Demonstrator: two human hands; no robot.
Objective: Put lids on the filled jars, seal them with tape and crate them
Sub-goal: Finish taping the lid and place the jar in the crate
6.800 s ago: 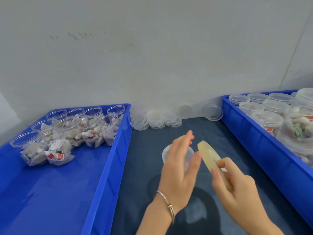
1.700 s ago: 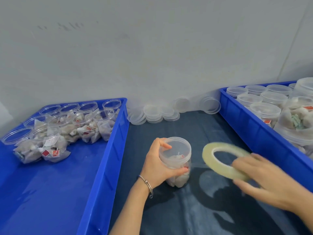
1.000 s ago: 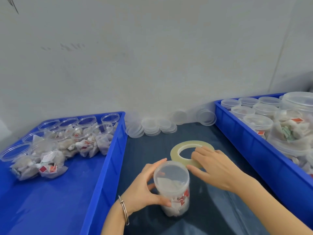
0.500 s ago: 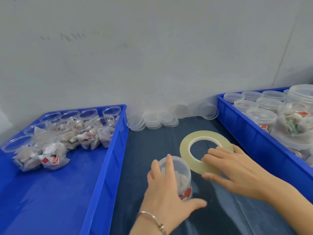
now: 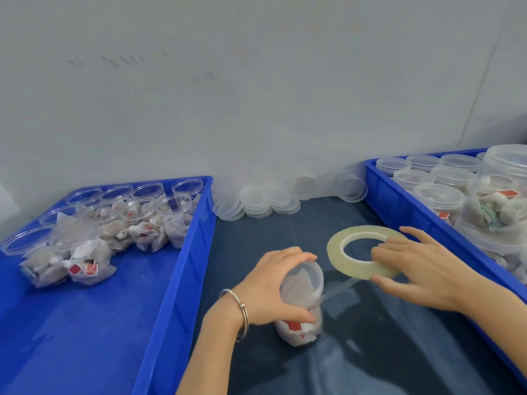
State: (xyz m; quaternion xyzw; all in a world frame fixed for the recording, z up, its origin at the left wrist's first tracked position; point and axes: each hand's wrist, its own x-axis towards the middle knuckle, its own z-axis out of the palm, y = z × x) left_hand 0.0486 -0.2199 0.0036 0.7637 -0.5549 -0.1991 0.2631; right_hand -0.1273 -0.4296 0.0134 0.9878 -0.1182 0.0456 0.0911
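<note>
Dark blue bench running up to a grey wall at its far edge. Along the bench's left edge, a blue crate with open filled jars bunched in its far left corner, no lids on them. Along the right edge, a second blue crate packed with lidded jars, some stacked. At the far edge between the two crates, loose clear lids in low piles and leaning against the wall.

Near the middle of the bench, closer to the near edge: one filled jar standing on the bench, tilted, its clear lid on top. Left hand, bracelet at the wrist, curled round that jar, fingers over the lid's far rim, thumb across the jar's side. Right hand just beside it, fingers and thumb pinching the roll of tape, held roughly flat above the bench. A clear strip of tape stretched from the roll down to the jar, just under the lid.
</note>
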